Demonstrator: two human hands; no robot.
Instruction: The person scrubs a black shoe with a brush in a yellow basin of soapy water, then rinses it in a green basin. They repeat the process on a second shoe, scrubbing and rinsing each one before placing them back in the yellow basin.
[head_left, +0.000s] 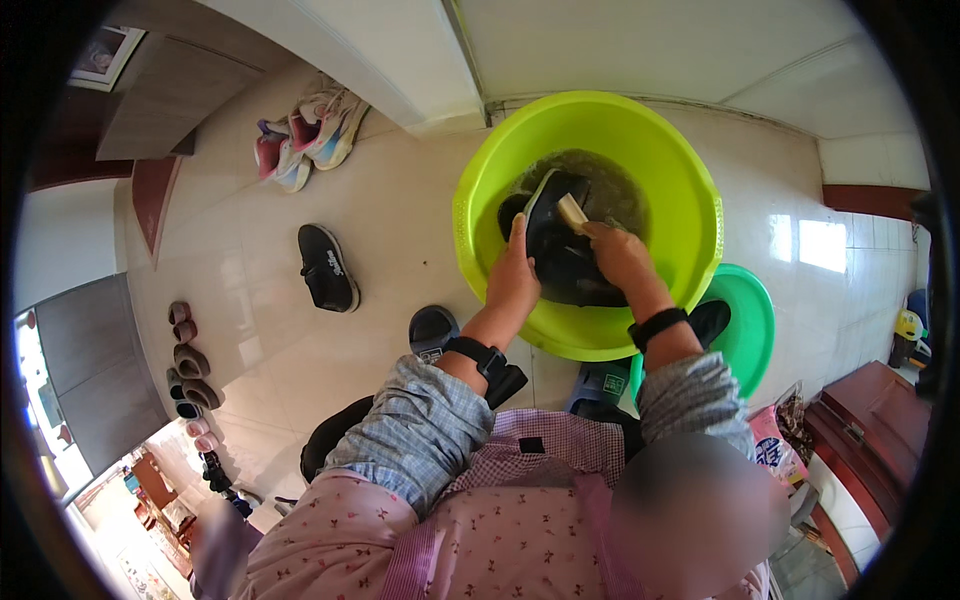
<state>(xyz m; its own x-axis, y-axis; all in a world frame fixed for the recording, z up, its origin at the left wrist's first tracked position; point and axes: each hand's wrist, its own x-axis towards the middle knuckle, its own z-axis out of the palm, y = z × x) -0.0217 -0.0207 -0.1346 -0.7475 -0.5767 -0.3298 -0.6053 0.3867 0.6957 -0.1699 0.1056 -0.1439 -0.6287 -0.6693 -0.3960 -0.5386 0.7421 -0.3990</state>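
A large yellow-green plastic basin (480, 187) stands before me with murky, sudsy water (619, 176) in its bottom. My left hand (514, 274) grips a black shoe (551, 247) by its pale-edged sole, tilting it inside the basin. Between the fingers of my right hand (626, 259) is a light-coloured scrubbing brush (572, 214), held against the dark shoe. Its bristles are hidden from this angle. Another dark piece (512, 214) shows in the basin left of the shoe; what it is cannot be made out.
Behind the basin's right side sits a green basin (754, 330) holding a black shoe (709, 322). A black sneaker (328, 268) and pale sneakers (311, 135) lie on the tiles to the left. Several slippers (191, 364) line the far left. A wall corner (450, 97) rises behind the basin.
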